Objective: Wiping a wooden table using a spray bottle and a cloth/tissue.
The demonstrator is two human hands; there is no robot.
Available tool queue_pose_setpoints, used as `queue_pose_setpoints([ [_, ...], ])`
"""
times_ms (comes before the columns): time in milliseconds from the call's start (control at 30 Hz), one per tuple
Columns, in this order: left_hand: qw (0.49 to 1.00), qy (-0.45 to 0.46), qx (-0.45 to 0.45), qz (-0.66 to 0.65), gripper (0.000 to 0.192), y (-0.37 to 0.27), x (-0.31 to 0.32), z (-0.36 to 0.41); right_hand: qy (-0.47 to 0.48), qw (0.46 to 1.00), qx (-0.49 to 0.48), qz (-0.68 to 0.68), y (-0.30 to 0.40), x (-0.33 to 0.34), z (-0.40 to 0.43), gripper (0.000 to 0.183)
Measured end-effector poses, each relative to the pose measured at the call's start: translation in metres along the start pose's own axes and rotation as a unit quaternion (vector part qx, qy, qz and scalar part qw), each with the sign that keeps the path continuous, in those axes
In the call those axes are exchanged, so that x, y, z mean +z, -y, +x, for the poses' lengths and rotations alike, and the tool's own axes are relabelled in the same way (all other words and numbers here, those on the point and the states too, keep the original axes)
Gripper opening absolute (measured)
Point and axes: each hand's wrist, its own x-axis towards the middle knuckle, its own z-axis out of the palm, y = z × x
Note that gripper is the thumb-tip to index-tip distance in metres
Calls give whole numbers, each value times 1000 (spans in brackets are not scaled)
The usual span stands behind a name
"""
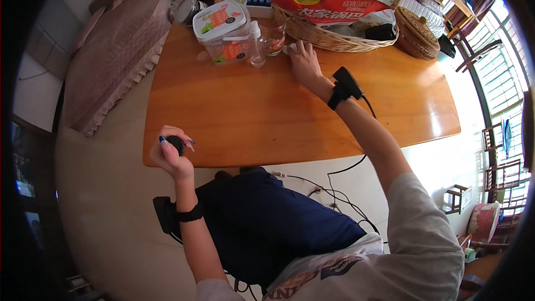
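Observation:
Above the table's near left corner, my left hand [172,152] has its fingers curled round a small round black object [176,145]. My right hand [306,62] reaches to the far side of the wooden table, fingers bent down by the front of the wicker basket [334,41]. A small whitish thing [286,49] shows at its fingertips; whether they grip it is unclear. Just left of that hand stands a drinking glass [274,39] with a coloured pattern. Beside the glass is a clear pump bottle [257,46], then a lidded plastic tub [223,48].
A large red snack bag [330,6] lies across the basket. Right of it sits a round lidded woven container [418,35]. Behind the tub are a dark-lidded jar [190,10] and a box of blue-capped items [259,2]. Cables [334,194] trail on the floor beyond my lap.

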Motion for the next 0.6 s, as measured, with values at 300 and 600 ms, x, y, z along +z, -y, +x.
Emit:
queue_pose_setpoints([
  [300, 1000, -2, -7, -22, 48, -3, -5, 0, 33, 958, -272, 83, 107, -102, -105, 46],
  [600, 999, -45, -15, -24, 48, -2, -16, 3, 71, 967, -187, 159, 66, -90, -82, 37],
])
